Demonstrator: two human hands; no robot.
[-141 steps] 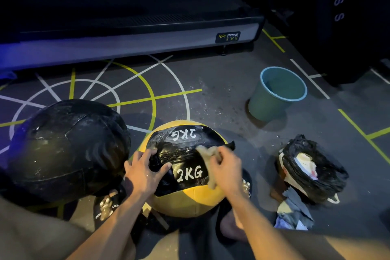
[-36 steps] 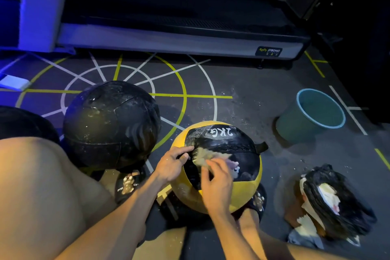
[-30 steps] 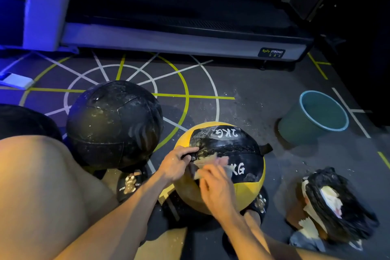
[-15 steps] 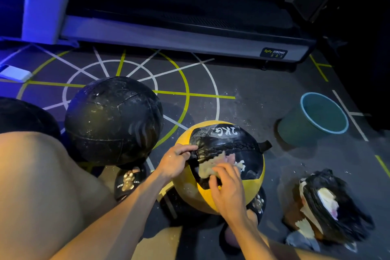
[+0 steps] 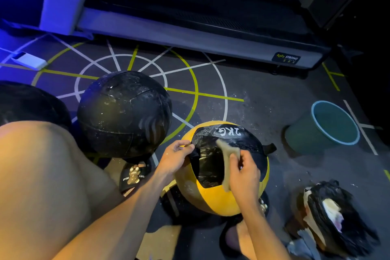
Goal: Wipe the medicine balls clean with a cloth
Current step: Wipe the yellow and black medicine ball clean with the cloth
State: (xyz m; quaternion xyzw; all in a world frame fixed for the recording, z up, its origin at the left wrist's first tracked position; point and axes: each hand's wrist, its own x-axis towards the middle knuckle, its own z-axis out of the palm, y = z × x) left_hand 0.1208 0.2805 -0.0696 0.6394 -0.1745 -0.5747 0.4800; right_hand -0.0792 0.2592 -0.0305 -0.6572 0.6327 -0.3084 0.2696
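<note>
I am looking down at a dark gym floor marked with white and yellow lines, with a treadmill running across the far side. My bare left knee is filling the lower left corner. Just beyond it a large black medicine ball is sitting on the floor, its skin flecked with pale scuffs. To its right, close in front of me, the yellow and black medicine ball marked "2KG" is resting on the floor between my feet, and a black sandal is showing just left of it.

A teal bucket is standing well off to the right, and a crumpled black bag with pale scraps in it is lying in the lower right corner.

My left hand is steadying the ball, its grip pinching a black strap or flap at the ball's upper left edge. My right hand is on the ball's black panel, its grip clamped on a pale cloth whose loose strip is lying pressed against the panel below the "2KG" lettering.
</note>
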